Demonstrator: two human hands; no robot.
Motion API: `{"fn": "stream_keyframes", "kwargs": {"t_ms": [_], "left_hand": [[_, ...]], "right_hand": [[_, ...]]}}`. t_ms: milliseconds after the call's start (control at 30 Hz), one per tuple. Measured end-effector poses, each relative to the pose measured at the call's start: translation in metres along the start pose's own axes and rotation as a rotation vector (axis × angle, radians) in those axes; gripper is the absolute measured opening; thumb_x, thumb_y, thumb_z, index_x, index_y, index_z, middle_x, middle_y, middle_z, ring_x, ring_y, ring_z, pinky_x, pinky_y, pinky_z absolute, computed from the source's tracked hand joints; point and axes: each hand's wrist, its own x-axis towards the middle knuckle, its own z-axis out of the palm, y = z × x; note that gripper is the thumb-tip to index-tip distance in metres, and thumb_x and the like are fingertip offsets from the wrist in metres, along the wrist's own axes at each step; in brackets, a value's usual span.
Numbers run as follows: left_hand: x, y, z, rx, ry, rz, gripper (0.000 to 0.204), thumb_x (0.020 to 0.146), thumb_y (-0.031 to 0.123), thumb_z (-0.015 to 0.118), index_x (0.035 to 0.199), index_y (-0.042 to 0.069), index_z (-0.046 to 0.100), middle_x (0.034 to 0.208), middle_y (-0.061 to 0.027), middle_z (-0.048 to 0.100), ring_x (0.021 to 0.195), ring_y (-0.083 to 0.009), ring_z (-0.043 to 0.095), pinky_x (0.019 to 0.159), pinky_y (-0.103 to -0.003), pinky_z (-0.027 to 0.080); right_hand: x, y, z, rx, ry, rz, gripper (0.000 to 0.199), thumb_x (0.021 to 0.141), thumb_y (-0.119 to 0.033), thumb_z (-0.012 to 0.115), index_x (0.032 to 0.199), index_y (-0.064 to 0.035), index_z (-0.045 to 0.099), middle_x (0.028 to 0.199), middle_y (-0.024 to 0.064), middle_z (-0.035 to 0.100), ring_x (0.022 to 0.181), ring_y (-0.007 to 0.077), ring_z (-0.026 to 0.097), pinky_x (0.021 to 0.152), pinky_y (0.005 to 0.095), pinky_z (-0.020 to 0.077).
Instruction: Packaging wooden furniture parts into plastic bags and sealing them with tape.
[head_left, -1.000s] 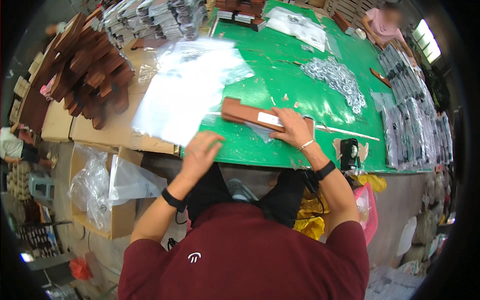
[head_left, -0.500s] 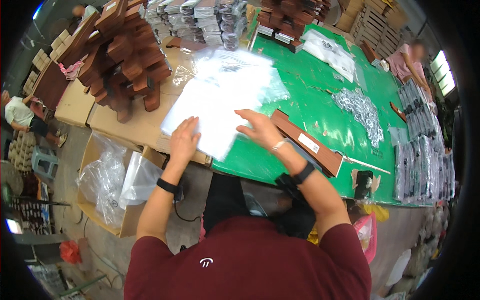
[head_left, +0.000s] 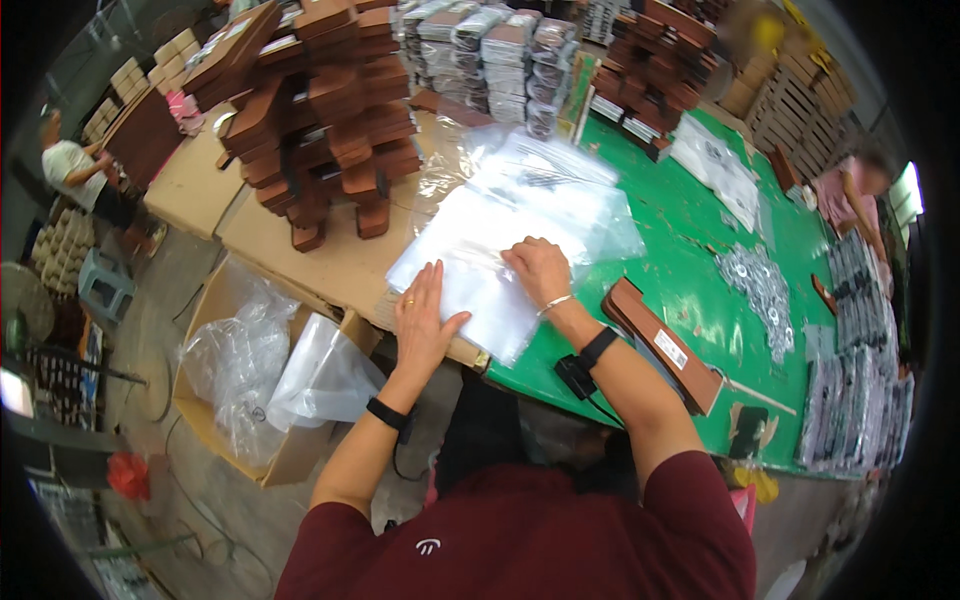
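A stack of clear plastic bags (head_left: pixel 470 300) lies across the seam of the cardboard and the green table top in front of me. My left hand (head_left: pixel 424 318) rests flat on the stack's near left part, its fingers stretched and thumb apart. On the stack's right side, my right hand (head_left: pixel 540 272) has its fingers curled in and pinching the top bag, which wrinkles beside the fingertips. The fingertips themselves are partly hidden. Just right of that hand lies a reddish-brown wooden piece (head_left: pixel 650 335) with a white label.
Brown wooden parts (head_left: pixel 340 110) are piled high at the back left. An open carton (head_left: pixel 250 470) of loose plastic stands below left. Metal rings (head_left: pixel 755 290) lie on the green table (head_left: pixel 650 240). Wrapped grey packs (head_left: pixel 855 400) stand right; a co-worker (head_left: pixel 850 200) is beyond.
My right hand has come down onto the bags and its fingers have curled in. My left hand still lies on the stack. The whole view has shifted.
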Motion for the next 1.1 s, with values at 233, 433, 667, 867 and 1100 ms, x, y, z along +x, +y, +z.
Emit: {"fn": "stream_keyframes", "kwargs": {"t_ms": [233,433,667,867,1100], "left_hand": [[-0.003,0.013,0.013,0.007,-0.053,-0.013,0.092,0.083,0.04,0.073,0.156,0.009,0.026,0.151,-0.0197,0.041,0.142,-0.0313,0.036,0.115,-0.046,0.025],[0.019,0.044,-0.002,-0.205,0.022,-0.055,0.092,0.086,0.038,0.071,0.157,0.008,0.021,0.155,-0.0216,0.033,0.142,-0.0365,0.035,0.112,-0.048,0.03],[0.019,0.048,0.007,-0.081,0.037,-0.007,0.091,0.084,0.033,0.073,0.157,0.013,0.023,0.159,-0.0207,0.025,0.145,-0.0382,0.029,0.114,-0.05,0.029],[0.023,0.075,0.004,0.03,-0.017,0.18,0.086,0.086,0.033,0.071,0.157,0.02,0.025,0.162,-0.0164,0.02,0.148,-0.0379,0.023,0.118,-0.052,0.024],[0.019,0.054,0.048,0.219,-0.264,0.229,0.087,0.089,0.043,0.066,0.159,0.029,0.017,0.159,-0.014,0.033,0.147,-0.0348,0.029,0.115,-0.063,0.021]], "right_hand": [[0.048,0.071,-0.058,0.382,-0.106,0.227,0.029,0.092,-0.03,0.065,0.099,-0.0036,0.076,0.084,0.0141,0.072,0.076,0.024,0.067,0.073,0.0346,0.0513],[0.008,0.046,-0.006,0.51,-0.267,0.143,0.015,0.076,-0.017,0.078,0.082,-0.0039,0.074,0.076,0.0088,0.071,0.069,0.0189,0.067,0.066,0.0316,0.0506],[0.002,0.056,0.011,0.675,-0.304,0.281,0.019,0.084,-0.021,0.069,0.085,-0.002,0.073,0.073,0.0068,0.07,0.068,0.0146,0.065,0.064,0.0289,0.0495],[0.013,0.054,-0.019,0.779,-0.347,0.202,0.027,0.094,-0.019,0.056,0.087,0.0016,0.072,0.076,0.0055,0.069,0.069,0.0131,0.063,0.066,0.0284,0.0486],[0.107,0.071,-0.118,0.66,0.196,0.171,0.033,0.101,-0.029,0.052,0.089,-0.0018,0.066,0.082,0.0068,0.07,0.073,0.0123,0.062,0.068,0.0297,0.0487]]}}
